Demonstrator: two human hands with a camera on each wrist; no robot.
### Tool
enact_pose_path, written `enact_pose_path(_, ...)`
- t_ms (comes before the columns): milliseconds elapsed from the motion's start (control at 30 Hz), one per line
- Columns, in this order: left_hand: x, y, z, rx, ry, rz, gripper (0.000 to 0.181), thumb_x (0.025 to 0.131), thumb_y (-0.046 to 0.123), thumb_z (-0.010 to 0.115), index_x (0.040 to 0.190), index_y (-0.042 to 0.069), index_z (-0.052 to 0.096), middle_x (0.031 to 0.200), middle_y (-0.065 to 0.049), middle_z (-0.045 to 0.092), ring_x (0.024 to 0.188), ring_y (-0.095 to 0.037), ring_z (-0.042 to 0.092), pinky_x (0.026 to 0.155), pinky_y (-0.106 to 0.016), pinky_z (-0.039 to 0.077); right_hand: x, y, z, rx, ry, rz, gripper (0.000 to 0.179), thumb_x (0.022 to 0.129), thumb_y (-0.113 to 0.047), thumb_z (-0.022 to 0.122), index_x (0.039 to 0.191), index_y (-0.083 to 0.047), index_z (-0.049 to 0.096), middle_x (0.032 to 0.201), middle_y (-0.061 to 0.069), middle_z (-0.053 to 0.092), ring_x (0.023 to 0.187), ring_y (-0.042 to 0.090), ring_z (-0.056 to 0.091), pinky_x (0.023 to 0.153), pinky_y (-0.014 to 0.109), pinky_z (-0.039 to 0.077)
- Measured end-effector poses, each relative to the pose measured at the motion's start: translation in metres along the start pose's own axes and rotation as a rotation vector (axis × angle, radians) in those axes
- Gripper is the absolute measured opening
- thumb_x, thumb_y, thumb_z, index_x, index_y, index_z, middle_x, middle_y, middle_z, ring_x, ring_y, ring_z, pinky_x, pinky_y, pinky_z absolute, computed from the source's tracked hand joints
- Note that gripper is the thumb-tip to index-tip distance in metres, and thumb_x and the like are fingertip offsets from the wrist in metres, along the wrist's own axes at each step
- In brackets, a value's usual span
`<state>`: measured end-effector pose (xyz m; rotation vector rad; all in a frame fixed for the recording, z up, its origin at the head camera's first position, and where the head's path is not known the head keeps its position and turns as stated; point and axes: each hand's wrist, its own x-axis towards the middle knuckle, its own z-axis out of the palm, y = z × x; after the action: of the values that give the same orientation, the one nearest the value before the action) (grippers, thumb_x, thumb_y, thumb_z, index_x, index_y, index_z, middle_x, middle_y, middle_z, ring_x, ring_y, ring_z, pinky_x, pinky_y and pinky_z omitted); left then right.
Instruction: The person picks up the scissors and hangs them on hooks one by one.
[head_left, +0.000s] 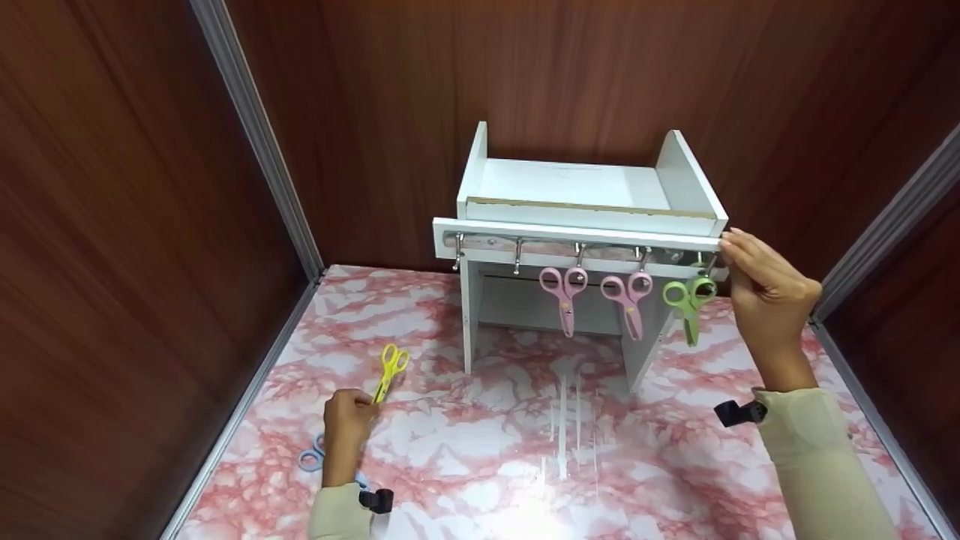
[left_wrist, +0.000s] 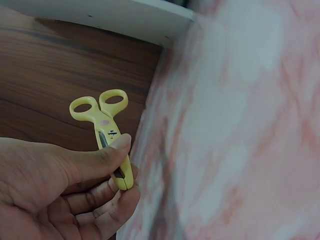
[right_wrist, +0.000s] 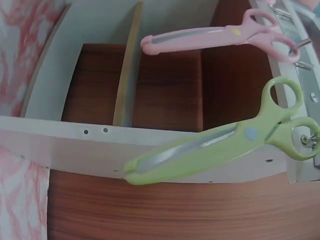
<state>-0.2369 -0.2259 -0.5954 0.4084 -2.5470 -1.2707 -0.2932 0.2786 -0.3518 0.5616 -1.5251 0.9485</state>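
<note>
Yellow scissors (head_left: 390, 369) are pinched by the blade end between thumb and fingers of my left hand (head_left: 348, 420), handle loops pointing away; the left wrist view shows the yellow scissors (left_wrist: 111, 131) close up. Blue scissors (head_left: 310, 457) lie on the table, partly hidden behind the left forearm. My right hand (head_left: 772, 289) touches the right end of the white hook rail (head_left: 525, 231); whether it grips the rail I cannot tell. Green scissors (head_left: 691, 307) hang from the rightmost hook, beside that hand. Two pink scissors (head_left: 627, 304) hang from neighbouring hooks. The two leftmost hooks (head_left: 517, 255) hold nothing.
A white shelf unit (head_left: 576, 187) stands behind the rail, against the brown wood panel (head_left: 375, 135). Metal edge strips (head_left: 259, 142) run along the side panels. The tabletop (head_left: 450, 450) has a pink and white marbled cover with shiny streaks.
</note>
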Motion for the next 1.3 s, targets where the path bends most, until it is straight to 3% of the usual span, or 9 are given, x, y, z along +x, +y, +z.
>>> enact_pose_path(100,-0.003,0.005,0.000,-0.007,0.005,0.019,0.004,0.073,0.001,0.075,0.076,0.001,0.072,0.070,-0.009,0.067,0.065,-0.022,0.062,0.060,-0.038,0.053,-0.002,0.006,-0.002,-0.026,0.005,-0.025,0.024,0.071,0.017,0.072,0.084,-0.002,0.076,0.088,0.018,0.071,0.087,0.034,0.068,0.085,0.037,0.054)
enact_pose_path(300,-0.008,0.014,0.001,-0.009,-0.013,-0.003,0.004,0.075,0.004,0.076,0.077,0.004,0.073,0.071,-0.006,0.066,0.067,-0.020,0.062,0.061,-0.037,0.053,-0.006,0.016,-0.003,-0.100,-0.024,-0.091,0.027,0.072,0.017,0.071,0.088,-0.005,0.077,0.092,0.013,0.071,0.090,0.034,0.067,0.087,0.036,0.053)
enact_pose_path(600,-0.014,0.022,0.003,-0.053,-0.032,0.032,0.009,0.076,0.009,0.079,0.074,0.003,0.072,0.067,-0.005,0.065,0.061,-0.017,0.059,0.054,-0.030,0.049,-0.008,0.016,-0.004,-0.094,-0.032,-0.119,0.030,0.072,0.019,0.070,0.088,-0.005,0.077,0.094,0.014,0.071,0.089,0.035,0.067,0.087,0.036,0.053)
enact_pose_path(767,-0.016,0.025,0.007,-0.140,-0.086,0.030,0.008,0.077,0.008,0.078,0.077,0.002,0.073,0.069,-0.007,0.066,0.061,-0.019,0.062,0.054,-0.030,0.054,-0.010,0.009,-0.005,-0.114,-0.022,-0.130,0.034,0.068,0.022,0.071,0.091,-0.002,0.076,0.098,0.011,0.071,0.092,0.037,0.066,0.088,0.038,0.053)
enact_pose_path(967,-0.019,0.026,0.010,-0.253,-0.140,0.003,0.006,0.080,0.003,0.073,0.083,-0.003,0.072,0.073,-0.009,0.067,0.072,-0.032,0.067,0.058,-0.032,0.057,-0.009,0.001,-0.004,-0.125,-0.033,-0.163,0.036,0.068,0.023,0.070,0.093,-0.001,0.075,0.100,0.010,0.071,0.093,0.037,0.065,0.090,0.039,0.052)
enact_pose_path(1300,-0.022,0.031,0.009,-0.402,-0.158,0.037,0.007,0.078,0.003,0.075,0.082,-0.001,0.072,0.074,-0.011,0.067,0.074,-0.036,0.066,0.059,-0.028,0.058,-0.005,0.005,-0.001,-0.069,-0.019,-0.142,0.029,0.071,0.020,0.070,0.088,-0.002,0.076,0.093,0.016,0.071,0.088,0.037,0.066,0.088,0.038,0.053)
